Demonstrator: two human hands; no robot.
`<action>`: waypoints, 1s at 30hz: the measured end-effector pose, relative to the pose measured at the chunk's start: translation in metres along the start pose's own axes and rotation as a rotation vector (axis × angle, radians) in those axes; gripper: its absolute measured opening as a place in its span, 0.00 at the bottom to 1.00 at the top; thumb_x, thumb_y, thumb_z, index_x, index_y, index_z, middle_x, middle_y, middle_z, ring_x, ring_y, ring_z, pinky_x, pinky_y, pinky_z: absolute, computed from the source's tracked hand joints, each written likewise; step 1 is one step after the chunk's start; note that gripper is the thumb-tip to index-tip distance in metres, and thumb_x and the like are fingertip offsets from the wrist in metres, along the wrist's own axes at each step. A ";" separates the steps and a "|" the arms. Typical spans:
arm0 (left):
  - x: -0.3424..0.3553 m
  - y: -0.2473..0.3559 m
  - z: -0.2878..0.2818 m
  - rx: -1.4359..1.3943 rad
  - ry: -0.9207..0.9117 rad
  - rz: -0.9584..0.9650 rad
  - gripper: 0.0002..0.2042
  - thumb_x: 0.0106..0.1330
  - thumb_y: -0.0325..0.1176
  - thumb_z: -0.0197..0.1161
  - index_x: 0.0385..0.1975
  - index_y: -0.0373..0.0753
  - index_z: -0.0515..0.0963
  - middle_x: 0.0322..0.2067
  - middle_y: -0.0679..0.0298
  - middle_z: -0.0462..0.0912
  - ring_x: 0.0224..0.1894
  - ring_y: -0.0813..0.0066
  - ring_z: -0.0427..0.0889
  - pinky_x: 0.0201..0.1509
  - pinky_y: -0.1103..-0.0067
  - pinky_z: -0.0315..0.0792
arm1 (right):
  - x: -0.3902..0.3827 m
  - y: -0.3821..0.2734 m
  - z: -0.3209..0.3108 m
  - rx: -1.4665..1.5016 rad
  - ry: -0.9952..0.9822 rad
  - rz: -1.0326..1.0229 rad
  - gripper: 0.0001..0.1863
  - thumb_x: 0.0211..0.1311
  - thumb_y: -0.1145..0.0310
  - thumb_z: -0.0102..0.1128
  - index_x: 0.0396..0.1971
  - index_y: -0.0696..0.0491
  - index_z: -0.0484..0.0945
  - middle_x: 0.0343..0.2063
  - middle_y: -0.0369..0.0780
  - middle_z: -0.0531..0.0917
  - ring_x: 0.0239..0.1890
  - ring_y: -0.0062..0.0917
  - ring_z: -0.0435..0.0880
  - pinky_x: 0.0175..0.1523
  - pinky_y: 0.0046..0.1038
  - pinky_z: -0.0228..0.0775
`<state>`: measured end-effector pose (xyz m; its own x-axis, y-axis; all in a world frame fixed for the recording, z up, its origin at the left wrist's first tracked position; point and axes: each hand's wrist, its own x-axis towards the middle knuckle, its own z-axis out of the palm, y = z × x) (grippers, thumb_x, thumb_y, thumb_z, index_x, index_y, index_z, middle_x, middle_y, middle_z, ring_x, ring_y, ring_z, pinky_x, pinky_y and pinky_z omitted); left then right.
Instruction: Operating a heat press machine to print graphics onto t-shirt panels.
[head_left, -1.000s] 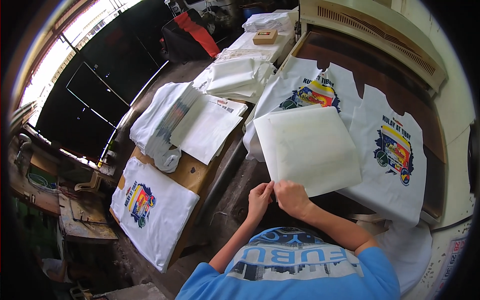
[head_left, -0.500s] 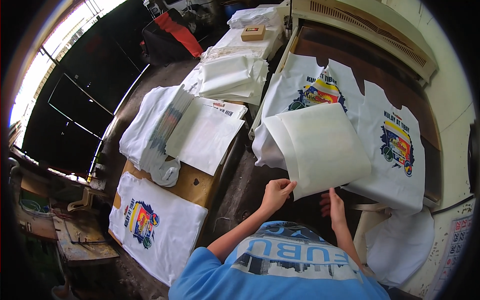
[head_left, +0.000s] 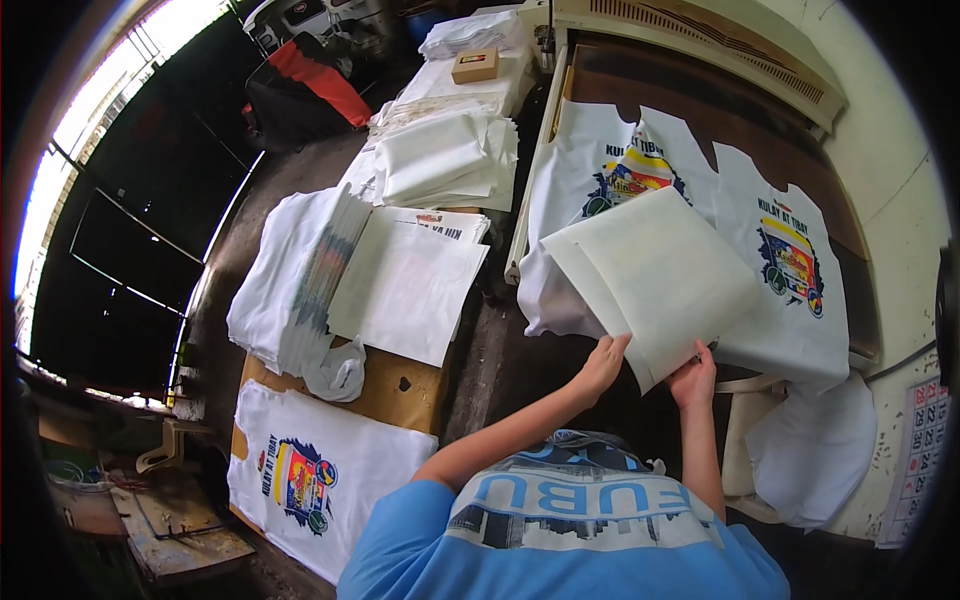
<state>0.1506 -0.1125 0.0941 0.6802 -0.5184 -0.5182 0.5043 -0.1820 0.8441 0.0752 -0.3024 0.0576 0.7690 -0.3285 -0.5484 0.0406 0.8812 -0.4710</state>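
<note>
Several overlapping cream paper sheets (head_left: pixel 665 275) are held up at a tilt above the printed white shirts. My left hand (head_left: pixel 603 365) pinches them at the near left edge. At their near right edge, my right hand (head_left: pixel 692 378) grips with the thumb on top; its other fingers are partly hidden underneath. Beneath the sheets, one white shirt (head_left: pixel 560 215) with a colourful print is partly covered and has a raised fold. A second printed shirt (head_left: pixel 810 335) lies flat to its right, hanging over the near edge of the brown bed (head_left: pixel 690 95) of a beige machine.
On the brown board (head_left: pixel 405 385) at left sit a stack of folded shirts (head_left: pixel 275 280), paper sheets (head_left: pixel 405 295) and one flat printed shirt (head_left: pixel 370 450). Farther back are a white cloth pile (head_left: pixel 430 160) and a small cardboard box (head_left: pixel 475 66). A white cloth bundle (head_left: pixel 815 450) hangs at right.
My right hand has closed on the near edge of the sheets, where it was open beside them. The sheets have turned and shifted slightly right, and my left hand has moved right with them.
</note>
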 end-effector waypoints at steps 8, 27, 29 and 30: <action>0.047 0.029 0.018 -0.008 -0.211 -0.070 0.28 0.61 0.51 0.44 0.55 0.35 0.61 0.54 0.55 0.64 0.54 0.64 0.64 0.53 0.67 0.59 | 0.020 -0.032 -0.003 -0.181 0.190 -0.185 0.19 0.53 0.62 0.53 0.45 0.55 0.69 0.44 0.38 0.74 0.48 0.29 0.72 0.52 0.34 0.63; -0.109 -0.229 -0.354 0.103 1.316 -0.089 0.19 0.52 0.36 0.56 0.42 0.33 0.70 0.41 0.48 0.72 0.45 0.55 0.72 0.50 0.70 0.66 | -0.078 -0.092 0.270 -0.677 -0.349 -0.479 0.15 0.49 0.67 0.54 0.36 0.58 0.73 0.34 0.38 0.77 0.37 0.24 0.76 0.46 0.25 0.68; -0.105 -0.224 -0.360 0.138 1.394 -0.292 0.22 0.51 0.38 0.56 0.46 0.34 0.67 0.46 0.50 0.68 0.48 0.55 0.70 0.52 0.69 0.64 | -0.071 -0.085 0.308 -0.736 -0.492 -0.400 0.15 0.48 0.67 0.55 0.36 0.59 0.72 0.34 0.38 0.77 0.37 0.24 0.76 0.47 0.25 0.68; -0.107 -0.225 -0.367 0.117 1.344 -0.339 0.26 0.51 0.41 0.57 0.50 0.37 0.63 0.51 0.50 0.61 0.52 0.53 0.65 0.54 0.64 0.60 | -0.075 -0.064 0.334 -0.746 -0.511 -0.344 0.15 0.48 0.67 0.55 0.36 0.58 0.73 0.34 0.38 0.77 0.37 0.24 0.76 0.47 0.25 0.68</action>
<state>0.1591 0.2906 -0.0908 0.5527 0.7442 -0.3750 0.7443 -0.2385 0.6238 0.2279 -0.2210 0.3599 0.9827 -0.1848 -0.0150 0.0349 0.2638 -0.9639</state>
